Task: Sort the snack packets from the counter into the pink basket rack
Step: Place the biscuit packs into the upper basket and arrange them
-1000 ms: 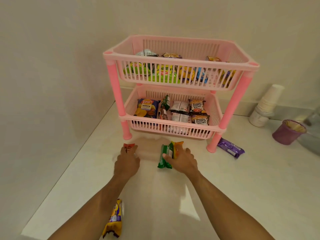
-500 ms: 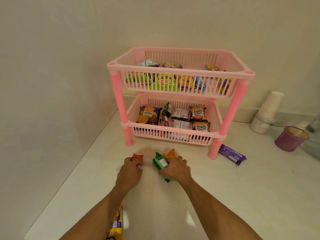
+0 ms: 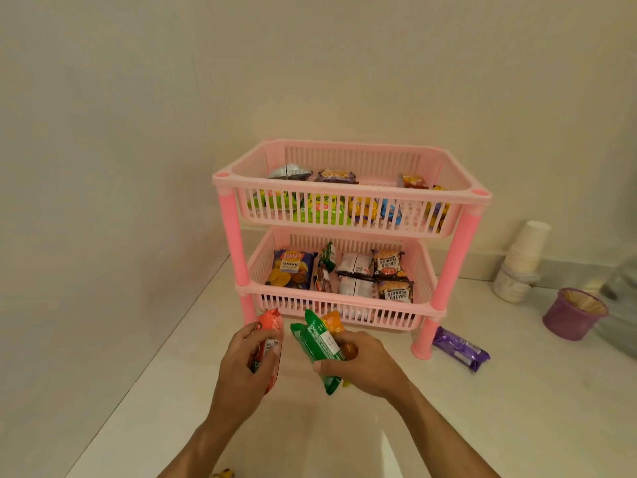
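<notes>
While two-tier pink slatted plastic basket rack holds assorted snack packets on both tiers, left hand clamps red-orange packet; right hand clamps green packet plus orange packet.

- "Lay's Wavy" on blue chips bag, lower basket
- "SALTED PEANUTS" on two dark packets, lower basket, right side

warm, dim indoor light; soft shadows under the hands on the worktop; wide-angle bending at edges, right edge blurred.
</notes>
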